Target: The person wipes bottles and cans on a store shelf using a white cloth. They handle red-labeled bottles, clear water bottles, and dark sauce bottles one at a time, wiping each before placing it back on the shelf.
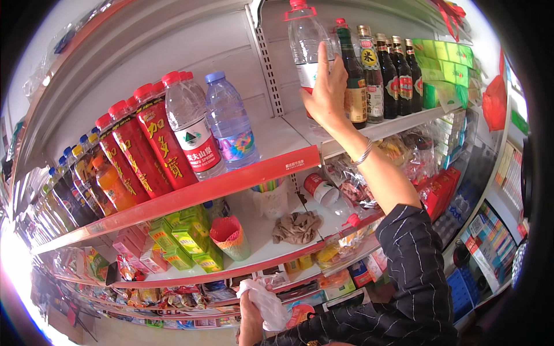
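Note:
My right hand [327, 88] is raised to the upper shelf, in front of a large clear plastic water bottle [308, 39] with a red cap and handle. Its index finger points up along the bottle and the thumb lies lower at the label; whether it grips the bottle cannot be told. Dark glass bottles, such as one with a tan label [355, 97], stand just right of the hand. Low in the view, my left hand [252, 313] holds a crumpled white cloth or tissue [266, 305]. A crumpled brown cloth [297, 227] lies on the shelf below.
Red drink cans or bottles [160, 142], a red-labelled water bottle [194, 138] and a blue-capped bottle [231, 125] line the upper shelf's red edge [242, 177]. Below are green boxes [186, 238], a woven cup-shaped basket [231, 242] and a bottle on its side [320, 189].

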Available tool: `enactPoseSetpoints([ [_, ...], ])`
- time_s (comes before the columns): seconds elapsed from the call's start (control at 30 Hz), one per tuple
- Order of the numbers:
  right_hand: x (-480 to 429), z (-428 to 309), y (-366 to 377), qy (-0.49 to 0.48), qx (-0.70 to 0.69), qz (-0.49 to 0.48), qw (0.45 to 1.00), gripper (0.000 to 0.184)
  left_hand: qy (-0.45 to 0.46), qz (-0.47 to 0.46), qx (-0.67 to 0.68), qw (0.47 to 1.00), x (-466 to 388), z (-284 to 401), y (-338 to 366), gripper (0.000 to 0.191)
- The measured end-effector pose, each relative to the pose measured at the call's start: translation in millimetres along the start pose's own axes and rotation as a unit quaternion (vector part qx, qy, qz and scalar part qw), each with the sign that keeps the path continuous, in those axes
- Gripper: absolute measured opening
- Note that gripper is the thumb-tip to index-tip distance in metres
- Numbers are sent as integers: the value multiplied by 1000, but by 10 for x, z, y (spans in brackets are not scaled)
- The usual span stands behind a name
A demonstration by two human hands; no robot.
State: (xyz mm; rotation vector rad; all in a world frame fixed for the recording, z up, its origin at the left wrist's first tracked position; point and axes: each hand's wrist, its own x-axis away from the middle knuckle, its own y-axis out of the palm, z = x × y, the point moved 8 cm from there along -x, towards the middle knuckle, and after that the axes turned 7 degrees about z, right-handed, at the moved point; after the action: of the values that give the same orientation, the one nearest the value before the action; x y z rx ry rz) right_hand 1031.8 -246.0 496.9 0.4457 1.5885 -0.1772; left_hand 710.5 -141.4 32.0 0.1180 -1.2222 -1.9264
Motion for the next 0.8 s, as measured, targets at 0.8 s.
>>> enactPoseSetpoints([
  [0.8,146,1858,2032,129,7,-318,939,117,-9,39,36,999,-301,120,-351,44],
])
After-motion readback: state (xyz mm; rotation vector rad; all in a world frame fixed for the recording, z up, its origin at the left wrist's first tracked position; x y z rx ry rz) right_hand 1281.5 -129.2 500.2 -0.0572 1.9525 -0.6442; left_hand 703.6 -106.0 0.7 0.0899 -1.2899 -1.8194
